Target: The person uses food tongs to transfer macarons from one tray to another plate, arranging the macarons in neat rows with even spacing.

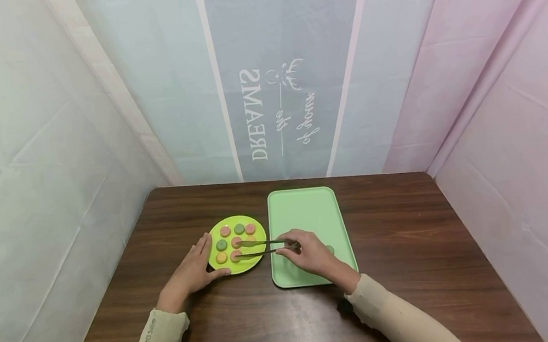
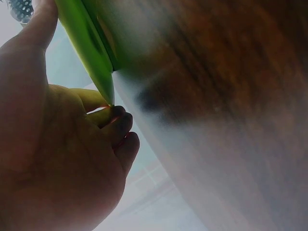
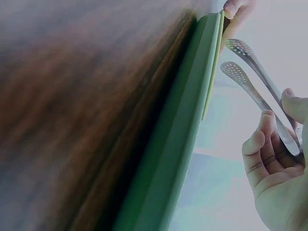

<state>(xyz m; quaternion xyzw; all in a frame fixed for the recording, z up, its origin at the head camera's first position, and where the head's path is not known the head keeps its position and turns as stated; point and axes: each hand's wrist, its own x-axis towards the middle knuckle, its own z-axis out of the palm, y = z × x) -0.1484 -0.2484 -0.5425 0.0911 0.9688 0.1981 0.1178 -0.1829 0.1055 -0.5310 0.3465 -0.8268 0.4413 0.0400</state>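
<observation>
My left hand point(image 1: 195, 268) holds the yellow-green plate point(image 1: 250, 265) by its left side, thumb along the near rim and fingers at the far-left rim. Several small macarons in pink, green and yellow sit on it in rows, among them a green macaron point(image 1: 221, 245) and a yellow macaron point(image 1: 221, 257). My right hand point(image 1: 309, 251) grips metal tongs point(image 3: 255, 86) with perforated ends. Their two arms are spread apart, nothing between the tips in the right wrist view. From the head view, the tips overlap two pink macarons, one a pink macaron point(image 1: 235, 255) in the near row.
Right of the plate lies a light green rectangular tray point(image 1: 302, 207), with my right hand over it. A green macaron point(image 1: 330, 249) on the tray is partly hidden by that hand. The dark wooden table point(image 1: 399, 236) meets fabric-covered walls at the back and sides.
</observation>
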